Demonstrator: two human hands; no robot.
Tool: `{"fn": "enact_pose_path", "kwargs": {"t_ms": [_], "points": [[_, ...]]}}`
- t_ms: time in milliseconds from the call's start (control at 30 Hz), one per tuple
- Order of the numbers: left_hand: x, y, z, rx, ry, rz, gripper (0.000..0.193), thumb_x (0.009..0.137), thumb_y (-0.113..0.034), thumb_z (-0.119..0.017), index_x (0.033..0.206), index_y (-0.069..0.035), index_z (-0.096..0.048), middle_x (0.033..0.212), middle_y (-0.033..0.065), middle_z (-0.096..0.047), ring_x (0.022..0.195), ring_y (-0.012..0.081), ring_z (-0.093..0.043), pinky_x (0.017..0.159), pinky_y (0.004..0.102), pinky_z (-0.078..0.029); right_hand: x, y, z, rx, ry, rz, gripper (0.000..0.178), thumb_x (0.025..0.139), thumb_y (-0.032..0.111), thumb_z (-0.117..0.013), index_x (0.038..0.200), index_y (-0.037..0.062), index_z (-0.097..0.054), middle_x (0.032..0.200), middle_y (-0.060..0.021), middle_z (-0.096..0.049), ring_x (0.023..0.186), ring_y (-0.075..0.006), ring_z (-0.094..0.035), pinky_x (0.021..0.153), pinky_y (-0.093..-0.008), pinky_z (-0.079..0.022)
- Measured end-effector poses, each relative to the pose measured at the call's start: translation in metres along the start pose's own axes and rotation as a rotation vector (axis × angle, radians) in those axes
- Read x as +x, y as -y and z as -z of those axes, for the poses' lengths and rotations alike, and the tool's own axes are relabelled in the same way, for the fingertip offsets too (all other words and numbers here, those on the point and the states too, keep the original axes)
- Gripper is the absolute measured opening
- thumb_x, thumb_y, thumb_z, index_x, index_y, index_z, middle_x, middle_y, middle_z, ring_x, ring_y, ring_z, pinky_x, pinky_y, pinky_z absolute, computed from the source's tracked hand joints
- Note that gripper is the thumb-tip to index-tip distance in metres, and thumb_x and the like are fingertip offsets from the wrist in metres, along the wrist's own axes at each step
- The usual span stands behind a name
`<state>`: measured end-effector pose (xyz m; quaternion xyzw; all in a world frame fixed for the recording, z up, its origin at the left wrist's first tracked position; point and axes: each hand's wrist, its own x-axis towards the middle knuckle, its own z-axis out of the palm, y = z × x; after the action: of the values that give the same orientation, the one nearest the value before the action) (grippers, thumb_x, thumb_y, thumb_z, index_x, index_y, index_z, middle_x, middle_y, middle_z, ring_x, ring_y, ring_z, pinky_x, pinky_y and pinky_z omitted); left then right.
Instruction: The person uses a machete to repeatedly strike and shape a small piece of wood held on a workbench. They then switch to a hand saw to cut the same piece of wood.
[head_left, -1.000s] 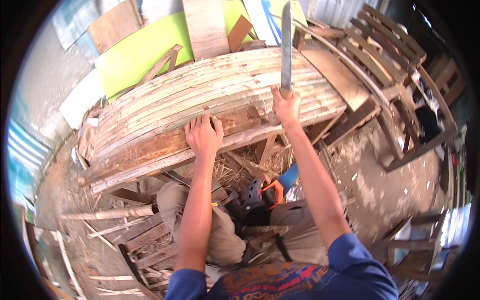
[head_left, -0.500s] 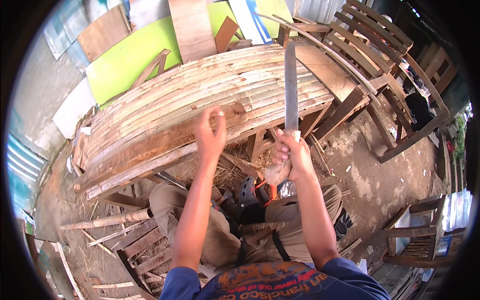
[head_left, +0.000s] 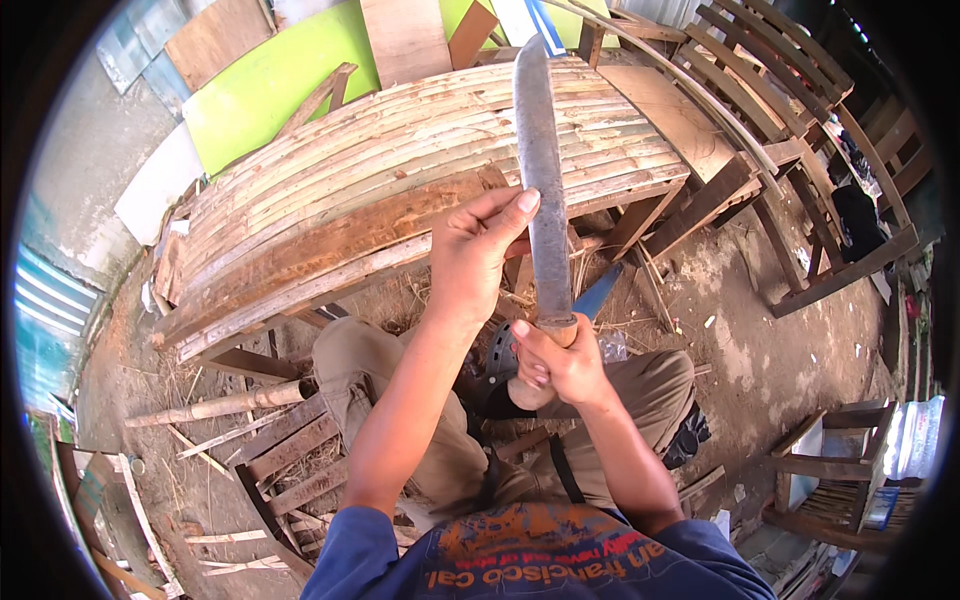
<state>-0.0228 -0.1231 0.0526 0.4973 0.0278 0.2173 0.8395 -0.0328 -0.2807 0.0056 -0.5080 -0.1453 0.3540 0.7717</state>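
Observation:
A machete stands upright before me, its long grey blade pointing away and its edges worn. My right hand is wrapped round its wooden handle, low between my knees. At about the middle of the blade, my left hand has its thumb and bent fingers pinched at the left edge. Past the left hand, a rough brown wooden plank lies along the near side of a low bamboo-slat bench.
A slatted wooden chair frame stands at the far right. Green and brown panels lean behind the bench. A blue pointed piece shows beyond the right hand. A bamboo pole and wood scraps lie on the dirt floor at left.
My left hand has moved right from above the plank onto the blade. The machete and right hand have shifted slightly left and nearer, and the blade now leans left.

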Motion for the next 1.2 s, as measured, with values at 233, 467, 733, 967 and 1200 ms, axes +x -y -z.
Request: {"fn": "enact_pose_path", "kwargs": {"t_ms": [233,467,733,967,1200], "points": [[0.005,0.016,0.009,0.108,0.067,-0.054,0.026,0.098,-0.016,-0.067,0.111,0.006,-0.07,0.096,0.0156,-0.075,0.082,0.0202,-0.072,0.072,0.0324,-0.059,0.014,-0.035,-0.013,-0.023,-0.104,0.078,0.027,0.099,0.011,-0.066,0.077,0.0038,-0.052,0.055,0.002,-0.044,0.043,-0.0085,-0.041,0.042,-0.0282,-0.038],[0.0,0.008,0.003,0.078,0.19,-0.017,0.024,0.099,-0.015,-0.065,0.108,0.007,-0.071,0.096,0.0168,-0.075,0.084,0.0217,-0.073,0.075,0.0348,-0.059,0.005,-0.042,-0.024,0.033,-0.147,0.171,0.021,0.098,0.007,-0.065,0.084,0.0032,-0.05,0.055,-0.0012,-0.048,0.043,-0.0095,-0.044,0.042,-0.028,-0.038],[0.009,0.03,0.028,0.101,0.284,0.121,0.026,0.099,-0.018,-0.066,0.109,0.005,-0.072,0.1,0.0163,-0.074,0.089,0.0207,-0.072,0.08,0.0348,-0.06,0.007,-0.051,0.018,-0.01,0.097,0.087,0.017,0.099,0.009,-0.063,0.087,0.002,-0.054,0.063,-0.0034,-0.052,0.055,-0.0124,-0.052,0.056,-0.0312,-0.047],[0.058,0.012,0.082,1.045,-0.23,-0.277,0.033,0.102,-0.031,-0.061,0.107,-0.001,-0.074,0.102,0.0147,-0.076,0.096,0.0264,-0.072,0.091,0.0415,-0.054,0.009,-0.062,0.045,0.139,-0.165,-0.056,0.024,0.098,0.013,-0.067,0.08,0.0034,-0.055,0.06,-0.002,-0.051,0.047,-0.0121,-0.049,0.047,-0.0321,-0.046],[0.084,0.022,0.131,1.86,-0.362,-0.074,0.042,0.099,-0.039,-0.052,0.105,-0.002,-0.072,0.102,0.0178,-0.073,0.098,0.0315,-0.069,0.095,0.0459,-0.047,0.014,-0.078,0.028,0.176,-0.129,-0.197,0.036,0.099,0.019,-0.066,0.069,0.0088,-0.047,0.055,0.0008,-0.043,0.042,-0.0113,-0.042,0.042,-0.0307,-0.038]]}}
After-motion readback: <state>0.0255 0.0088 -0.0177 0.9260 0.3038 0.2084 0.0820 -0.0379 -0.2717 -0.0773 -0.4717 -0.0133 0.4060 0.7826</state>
